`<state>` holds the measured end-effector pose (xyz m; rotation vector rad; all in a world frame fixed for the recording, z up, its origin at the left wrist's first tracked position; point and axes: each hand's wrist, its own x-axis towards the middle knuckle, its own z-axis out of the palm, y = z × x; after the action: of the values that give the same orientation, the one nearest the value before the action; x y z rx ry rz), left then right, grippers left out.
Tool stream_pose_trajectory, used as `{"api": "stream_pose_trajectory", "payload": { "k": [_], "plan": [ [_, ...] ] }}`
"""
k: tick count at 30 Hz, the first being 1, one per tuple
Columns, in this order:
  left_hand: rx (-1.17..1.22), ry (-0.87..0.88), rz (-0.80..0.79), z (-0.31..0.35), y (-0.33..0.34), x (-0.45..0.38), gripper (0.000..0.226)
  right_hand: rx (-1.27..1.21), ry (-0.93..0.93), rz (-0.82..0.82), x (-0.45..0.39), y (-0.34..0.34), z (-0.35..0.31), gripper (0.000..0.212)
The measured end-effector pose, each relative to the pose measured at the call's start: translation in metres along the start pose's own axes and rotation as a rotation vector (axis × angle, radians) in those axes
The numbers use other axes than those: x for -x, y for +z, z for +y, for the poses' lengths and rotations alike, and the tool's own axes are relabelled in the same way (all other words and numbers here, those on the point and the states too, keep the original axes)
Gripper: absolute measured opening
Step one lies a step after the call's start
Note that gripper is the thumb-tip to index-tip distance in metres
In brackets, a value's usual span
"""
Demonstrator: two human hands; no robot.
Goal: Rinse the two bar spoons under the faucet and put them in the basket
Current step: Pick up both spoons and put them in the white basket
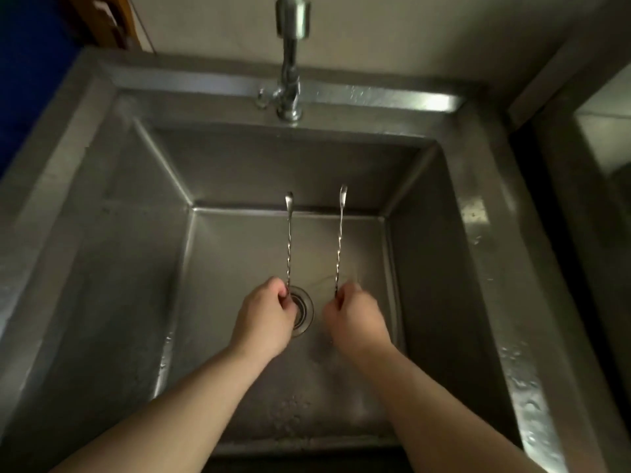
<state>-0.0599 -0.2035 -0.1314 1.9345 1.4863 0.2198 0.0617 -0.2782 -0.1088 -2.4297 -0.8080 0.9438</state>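
Two long bar spoons with twisted steel stems stand side by side over the sink basin, bowls pointing away from me. My left hand (pixel 264 317) pinches the near end of the left bar spoon (pixel 289 240). My right hand (pixel 356 319) pinches the near end of the right bar spoon (pixel 340 237). The chrome faucet (pixel 290 63) rises from the back rim of the steel sink (pixel 474 213), its spout high above the spoons. I see no water stream. No basket is in view.
The round drain (pixel 304 310) lies in the sink floor between my hands. Water drops cover the sink floor and the right rim. A second steel surface (pixel 601 138) sits to the right, a dark blue area (pixel 30 80) to the left.
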Motion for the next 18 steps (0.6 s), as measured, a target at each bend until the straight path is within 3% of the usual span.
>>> {"api": "stream_pose_trajectory", "payload": {
  "k": [8,18],
  "plan": [
    [0.046,0.298,0.111,0.100,-0.110,0.041,0.009,-0.140,-0.227,0.251,0.093,-0.127,-0.059,0.009],
    [0.178,0.592,0.125,0.260,-0.193,0.121,0.013,-0.182,-0.291,0.555,0.192,-0.279,-0.071,0.012]
  ]
}}
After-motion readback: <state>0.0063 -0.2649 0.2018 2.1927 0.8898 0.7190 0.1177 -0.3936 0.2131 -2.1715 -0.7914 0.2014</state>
